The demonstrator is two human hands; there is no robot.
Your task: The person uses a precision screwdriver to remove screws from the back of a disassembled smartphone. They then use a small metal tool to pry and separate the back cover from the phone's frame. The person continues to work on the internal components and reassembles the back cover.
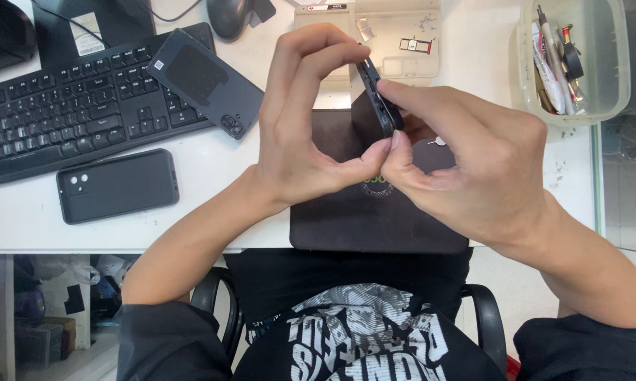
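Note:
Both my hands hold a thin dark phone (378,95) edge-on above a dark brown mat (374,219) on the white desk (21,212). My left hand (304,120) arches over the phone's upper end, its thumb against the lower edge. Fingers and thumb of my right hand (466,162) pinch the phone's side edge. A small SIM pin (439,141) lies on the mat behind my right hand.
A black keyboard (71,106) lies at left, with a dark phone back cover (205,81) resting on it. A black phone case (117,185) lies near the desk's front edge. At the back are a mouse (229,15), a parts tray (395,35) and a clear tool tub (575,56).

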